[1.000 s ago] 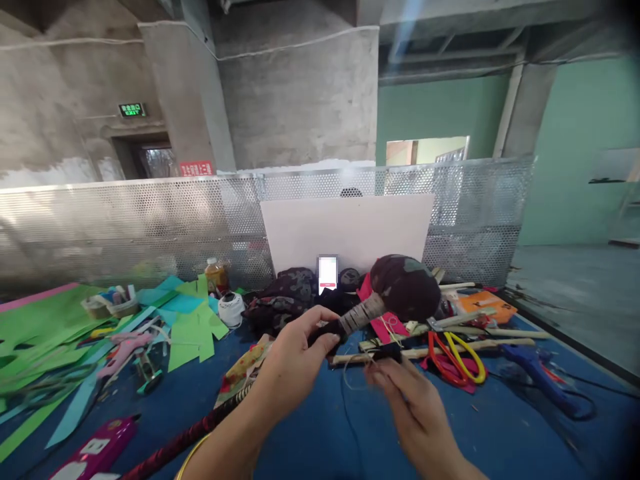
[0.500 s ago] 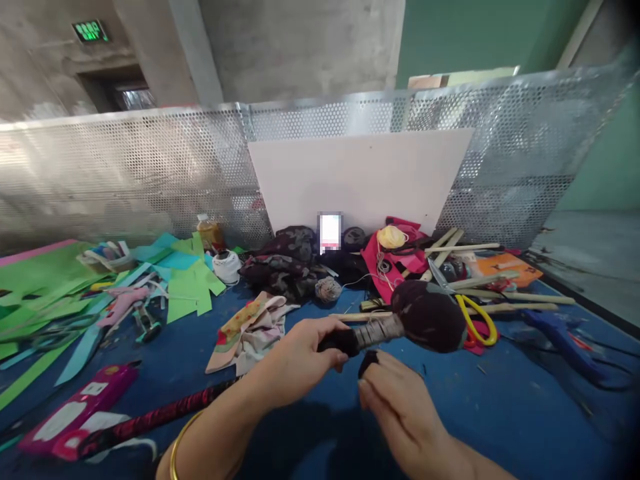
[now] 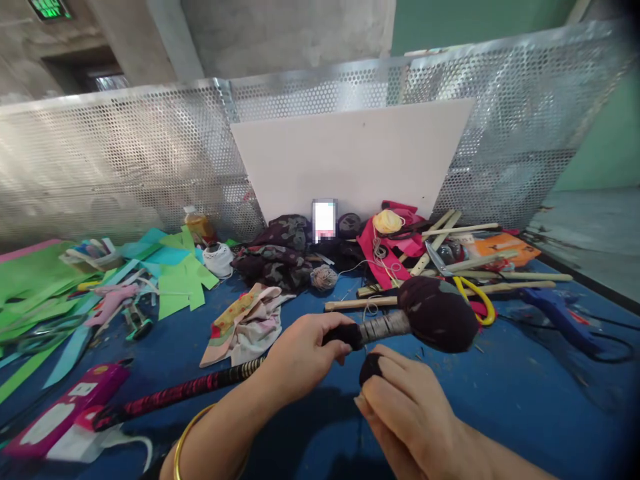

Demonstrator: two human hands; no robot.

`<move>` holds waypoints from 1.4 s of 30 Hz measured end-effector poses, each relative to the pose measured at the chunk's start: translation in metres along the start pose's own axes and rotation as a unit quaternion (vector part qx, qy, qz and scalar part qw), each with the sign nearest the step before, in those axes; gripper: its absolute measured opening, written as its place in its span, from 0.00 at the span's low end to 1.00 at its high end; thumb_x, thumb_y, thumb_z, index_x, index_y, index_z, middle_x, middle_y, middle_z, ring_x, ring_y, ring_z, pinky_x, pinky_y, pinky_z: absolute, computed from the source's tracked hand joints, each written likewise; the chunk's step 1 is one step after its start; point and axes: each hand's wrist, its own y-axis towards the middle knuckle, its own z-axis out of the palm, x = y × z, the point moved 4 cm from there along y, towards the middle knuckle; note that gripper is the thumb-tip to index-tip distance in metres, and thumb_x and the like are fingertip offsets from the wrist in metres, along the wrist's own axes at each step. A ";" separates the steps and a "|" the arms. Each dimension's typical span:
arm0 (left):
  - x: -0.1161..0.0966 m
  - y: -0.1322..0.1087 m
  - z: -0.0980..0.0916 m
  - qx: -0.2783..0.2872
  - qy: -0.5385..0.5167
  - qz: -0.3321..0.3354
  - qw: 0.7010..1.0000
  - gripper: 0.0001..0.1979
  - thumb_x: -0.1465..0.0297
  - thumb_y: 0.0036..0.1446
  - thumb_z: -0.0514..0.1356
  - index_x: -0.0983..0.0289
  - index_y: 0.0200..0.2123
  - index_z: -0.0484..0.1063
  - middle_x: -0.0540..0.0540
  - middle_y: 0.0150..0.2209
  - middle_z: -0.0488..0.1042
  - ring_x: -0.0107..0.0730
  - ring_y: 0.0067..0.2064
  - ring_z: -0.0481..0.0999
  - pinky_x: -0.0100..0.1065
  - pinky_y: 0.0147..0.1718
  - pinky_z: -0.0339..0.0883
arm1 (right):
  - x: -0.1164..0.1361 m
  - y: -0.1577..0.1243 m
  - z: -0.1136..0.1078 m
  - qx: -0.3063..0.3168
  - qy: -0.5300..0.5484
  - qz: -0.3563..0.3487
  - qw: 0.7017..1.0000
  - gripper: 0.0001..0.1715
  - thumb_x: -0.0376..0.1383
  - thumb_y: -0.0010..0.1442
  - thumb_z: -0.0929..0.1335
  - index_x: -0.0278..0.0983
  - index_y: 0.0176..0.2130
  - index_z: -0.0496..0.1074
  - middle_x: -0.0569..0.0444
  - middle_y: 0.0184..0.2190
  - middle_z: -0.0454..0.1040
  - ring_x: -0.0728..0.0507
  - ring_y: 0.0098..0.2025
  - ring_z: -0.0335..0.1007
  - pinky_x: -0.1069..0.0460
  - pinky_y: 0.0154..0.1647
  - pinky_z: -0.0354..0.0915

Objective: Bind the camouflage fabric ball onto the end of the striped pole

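Note:
My left hand [image 3: 305,353] is closed round the dark handle of a club-like stick with a round, dark cloth-covered head [image 3: 437,315]. Grey yarn [image 3: 384,327] is wound about the neck between handle and head. The handle runs left past my wrist, with striped and red-black wrapping [image 3: 180,395]. Below the neck, my right hand [image 3: 410,400] is closed on a small black ball [image 3: 371,370], with a thin strand rising from it toward the wound yarn.
Yellow-handled scissors [image 3: 475,300], wooden sticks [image 3: 530,277] and a blue glue gun [image 3: 560,320] lie right. Patterned cloth [image 3: 250,323] lies left of centre, green paper strips [image 3: 183,283] and a magenta power strip [image 3: 75,407] farther left. A white board [image 3: 355,160] stands behind.
The view has shifted, so the background sits higher and farther left. The club's head and my right hand appear slightly farther right. Both hands keep their hold.

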 end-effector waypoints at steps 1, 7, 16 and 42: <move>0.000 0.000 0.001 -0.002 0.004 0.005 1.000 0.12 0.73 0.50 0.55 0.61 0.38 0.74 0.49 0.29 0.74 0.32 0.32 0.71 0.30 0.33 0.61 | -0.002 0.001 -0.004 -0.010 0.022 0.016 1.000 0.16 0.28 0.61 0.59 0.38 0.23 0.60 0.55 0.19 0.61 0.47 0.23 0.56 0.52 0.22 0.54; -0.009 -0.006 0.006 -0.009 0.056 0.049 0.997 0.14 0.74 0.52 0.55 0.59 0.40 0.75 0.48 0.35 0.78 0.33 0.38 0.73 0.29 0.39 0.62 | -0.026 0.002 -0.018 0.008 0.162 0.188 0.969 0.15 0.33 0.66 0.58 0.37 0.30 0.67 0.54 0.25 0.70 0.48 0.28 0.66 0.54 0.30 0.61; -0.010 -0.006 0.016 0.003 0.123 0.038 0.992 0.15 0.73 0.53 0.56 0.54 0.43 0.75 0.47 0.41 0.78 0.36 0.44 0.74 0.30 0.42 0.62 | -0.051 0.002 -0.027 0.037 0.116 0.313 0.942 0.17 0.38 0.63 0.62 0.38 0.25 0.70 0.54 0.25 0.67 0.47 0.29 0.64 0.53 0.28 0.60; -0.007 -0.003 0.031 -0.027 0.373 0.146 0.916 0.13 0.71 0.61 0.49 0.58 0.47 0.68 0.52 0.37 0.77 0.37 0.38 0.76 0.32 0.31 0.63 | -0.072 -0.006 -0.012 -0.037 0.260 0.454 0.851 0.13 0.36 0.60 0.65 0.39 0.29 0.78 0.55 0.32 0.79 0.44 0.37 0.75 0.50 0.38 0.69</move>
